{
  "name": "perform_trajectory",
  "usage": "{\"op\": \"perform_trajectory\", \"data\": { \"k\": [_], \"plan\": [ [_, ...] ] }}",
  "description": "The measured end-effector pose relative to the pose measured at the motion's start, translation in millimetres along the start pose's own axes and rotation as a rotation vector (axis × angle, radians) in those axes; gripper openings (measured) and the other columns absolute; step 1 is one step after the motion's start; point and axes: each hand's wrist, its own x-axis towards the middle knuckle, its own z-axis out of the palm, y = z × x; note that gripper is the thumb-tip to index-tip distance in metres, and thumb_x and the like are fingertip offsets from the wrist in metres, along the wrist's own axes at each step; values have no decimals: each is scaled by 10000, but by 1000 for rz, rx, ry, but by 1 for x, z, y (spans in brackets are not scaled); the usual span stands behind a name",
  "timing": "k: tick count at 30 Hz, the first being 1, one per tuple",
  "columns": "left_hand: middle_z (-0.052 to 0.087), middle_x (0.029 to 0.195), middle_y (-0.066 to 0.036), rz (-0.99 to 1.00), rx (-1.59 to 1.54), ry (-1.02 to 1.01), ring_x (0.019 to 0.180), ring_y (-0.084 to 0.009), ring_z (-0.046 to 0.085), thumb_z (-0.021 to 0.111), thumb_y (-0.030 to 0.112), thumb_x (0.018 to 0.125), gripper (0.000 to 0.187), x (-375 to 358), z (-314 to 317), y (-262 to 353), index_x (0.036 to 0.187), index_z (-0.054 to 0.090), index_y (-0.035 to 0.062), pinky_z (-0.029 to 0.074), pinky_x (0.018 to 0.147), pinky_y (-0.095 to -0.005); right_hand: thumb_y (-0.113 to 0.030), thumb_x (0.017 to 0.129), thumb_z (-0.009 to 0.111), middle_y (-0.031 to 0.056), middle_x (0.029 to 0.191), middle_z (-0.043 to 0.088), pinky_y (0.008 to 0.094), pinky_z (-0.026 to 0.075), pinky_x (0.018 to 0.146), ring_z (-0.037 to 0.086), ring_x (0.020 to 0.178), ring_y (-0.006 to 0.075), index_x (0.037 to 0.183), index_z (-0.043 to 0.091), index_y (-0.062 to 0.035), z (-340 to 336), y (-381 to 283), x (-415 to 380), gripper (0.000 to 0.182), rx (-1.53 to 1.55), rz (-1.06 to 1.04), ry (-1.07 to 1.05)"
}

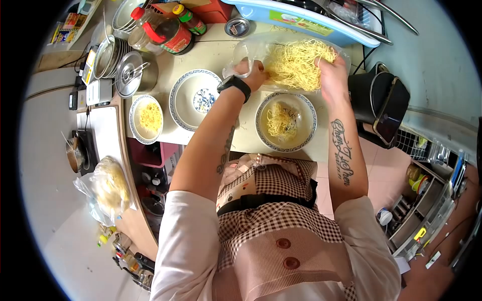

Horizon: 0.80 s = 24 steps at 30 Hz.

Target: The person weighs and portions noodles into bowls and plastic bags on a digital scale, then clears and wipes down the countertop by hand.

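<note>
A bundle of thin yellow noodles (296, 64) lies in a clear plastic bag (243, 52) at the back of the counter. My left hand (255, 74), with a black watch on its wrist, is closed on the bag at its left side. At the other end, the fingers of my right hand (333, 75) are wrapped around noodles. Just below both hands, a blue-rimmed bowl (261, 131) holds a small clump of noodles (281, 122). Left of it, by my left forearm, stands a wider bowl (183, 103) with a blue pattern on its bottom.
A smaller bowl (133, 125) with yellow shreds stands at the left. Behind it are a metal pot (148, 75), stacked bowls (108, 55) and a red-capped bottle (170, 37). A blue tub (301, 20) borders the back; a black bin (369, 100) is right.
</note>
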Motion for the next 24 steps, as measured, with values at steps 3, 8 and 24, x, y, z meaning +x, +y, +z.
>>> {"op": "perform_trajectory", "data": {
  "k": [3, 8, 24],
  "plan": [
    [658, 1229, -179, -67, 91, -66, 1160, -342, 633, 495, 316, 958, 369, -3, -7, 10, 1176, 675, 80, 477, 1006, -441, 59, 871, 587, 96, 1101, 679, 304, 532, 835, 657, 939, 163, 1239, 589, 26, 4, -30, -19, 369, 143, -59, -141],
    [646, 1285, -175, -91, 83, -34, 1171, -322, 639, 393, 254, 969, 415, 17, 26, 0, 1205, 671, 56, 488, 995, -438, 68, 821, 579, 109, 1125, 679, 341, 543, 895, 666, 995, 212, 1229, 591, 19, 5, -86, -37, 411, 160, -261, -286],
    [589, 1207, -209, 243, 24, 266, 1218, -377, 531, 420, 172, 955, 301, -38, 14, 40, 1168, 588, 43, 450, 1030, -424, -24, 847, 597, 147, 1136, 649, 342, 542, 858, 647, 994, 220, 1251, 563, 39, -45, -259, -73, 410, -19, -771, -198]
  ]
}}
